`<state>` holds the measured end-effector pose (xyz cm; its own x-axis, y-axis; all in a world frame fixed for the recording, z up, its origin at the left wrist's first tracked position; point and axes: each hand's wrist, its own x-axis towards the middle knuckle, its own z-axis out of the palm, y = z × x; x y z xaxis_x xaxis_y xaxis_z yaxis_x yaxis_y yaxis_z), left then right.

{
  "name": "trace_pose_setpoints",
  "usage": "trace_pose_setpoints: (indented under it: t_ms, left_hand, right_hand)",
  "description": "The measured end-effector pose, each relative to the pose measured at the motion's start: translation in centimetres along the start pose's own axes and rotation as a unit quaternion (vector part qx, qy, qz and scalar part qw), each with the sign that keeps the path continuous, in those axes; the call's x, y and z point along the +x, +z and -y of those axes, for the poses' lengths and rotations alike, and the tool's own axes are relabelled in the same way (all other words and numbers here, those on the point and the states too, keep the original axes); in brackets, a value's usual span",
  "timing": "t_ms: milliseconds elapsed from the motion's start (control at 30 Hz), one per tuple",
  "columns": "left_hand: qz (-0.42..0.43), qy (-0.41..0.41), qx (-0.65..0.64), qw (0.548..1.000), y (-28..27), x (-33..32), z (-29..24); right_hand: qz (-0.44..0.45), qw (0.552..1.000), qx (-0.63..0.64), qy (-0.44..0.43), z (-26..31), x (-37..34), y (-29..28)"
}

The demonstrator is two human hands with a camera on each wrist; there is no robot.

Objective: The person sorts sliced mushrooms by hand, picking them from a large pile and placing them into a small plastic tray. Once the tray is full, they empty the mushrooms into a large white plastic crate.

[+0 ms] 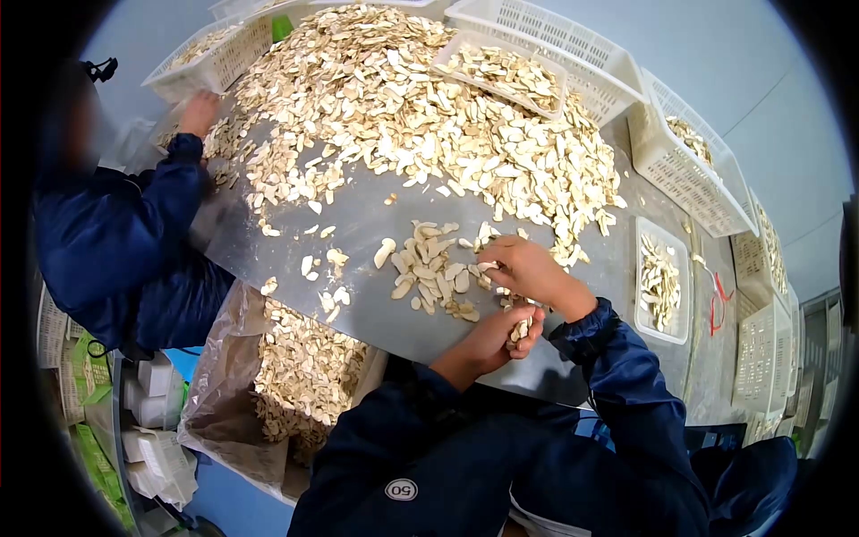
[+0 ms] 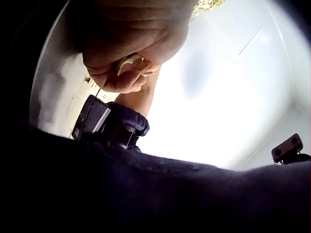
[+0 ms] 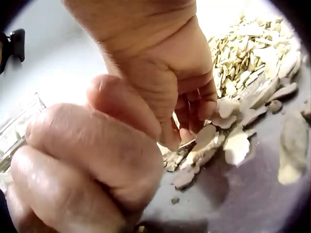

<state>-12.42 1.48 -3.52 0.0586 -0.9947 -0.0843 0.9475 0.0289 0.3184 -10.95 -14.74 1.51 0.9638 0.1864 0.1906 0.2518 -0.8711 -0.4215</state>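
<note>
In the head view, my left hand [image 1: 490,344] is curled round a few pale dried slices [image 1: 520,331] near the table's front edge. Those slices [image 2: 138,64] also show between its curled fingers in the left wrist view. My right hand [image 1: 535,273] reaches over it to the right side of a small group of slices [image 1: 429,267]. The right wrist view shows my right hand [image 3: 160,73] with bent fingers, fingertips touching slices [image 3: 206,141] on the grey table, and my left hand [image 3: 82,165] closed beside it. No slice is clearly pinched in the right hand.
A large heap of slices [image 1: 394,89] covers the table's far side. White baskets [image 1: 689,183] line the back and right. A shallow tray [image 1: 641,291] and red-handled scissors [image 1: 718,304] lie at right. Another person [image 1: 134,242] works at left, beside a plastic-lined container [image 1: 219,371] of slices.
</note>
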Motion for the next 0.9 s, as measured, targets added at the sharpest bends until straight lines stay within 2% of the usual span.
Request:
trace_pose_setpoints:
  t_ms: [67,100,167,267,300,400,500,600,700,800,833,900]
  left_hand:
    - [-0.001,0.001,0.001,1.0,0.0,-0.1,0.0]
    - [-0.007,0.0,0.001,1.0,0.2,-0.1,-0.1]
    - [-0.017,-0.003,-0.001,1.0,0.3,-0.2,-0.1]
    - [-0.02,-0.006,-0.004,1.0,0.5,0.0,0.0]
    - [-0.018,-0.004,-0.001,1.0,0.4,0.0,0.0]
    - [-0.02,-0.001,0.001,1.0,0.2,0.1,0.0]
    - [-0.029,0.02,-0.032,0.999,0.1,-0.1,-0.2]
    - [-0.026,0.06,-0.097,0.993,-0.2,-0.3,-0.4]
    - [-0.023,0.081,-0.096,0.992,-0.2,-0.2,-0.4]
    - [-0.049,0.043,-0.028,0.997,-0.5,0.1,0.0]
    - [-0.061,0.025,0.001,0.998,-0.6,0.2,0.1]
    - [-0.035,0.008,0.027,0.999,-0.6,0.2,0.2]
  right_hand:
    - [-0.02,0.999,-0.004,-0.027,-0.7,-0.1,0.7]
    - [0.002,0.997,0.053,0.049,-0.2,-0.1,0.2]
    - [0.043,0.965,0.163,0.201,1.2,0.0,-1.4]
    - [0.021,0.9,0.354,0.254,0.0,-0.6,-1.3]
    - [0.038,0.887,0.363,0.283,0.6,-0.4,-2.2]
    - [0.037,0.874,0.368,0.314,0.1,-0.8,-2.7]
    - [0.032,0.87,0.397,0.291,-0.5,-1.5,-3.1]
    - [0.107,0.853,0.444,0.254,-0.2,-2.3,-4.5]
    - [0.154,0.851,0.426,0.266,0.6,-2.4,-6.2]
    - [0.058,0.94,0.228,0.246,-1.4,-3.0,-4.2]
    - [0.033,0.939,0.222,0.26,-1.1,-3.1,-3.8]
    - [0.043,0.959,0.129,0.247,-0.8,-3.0,-3.9]
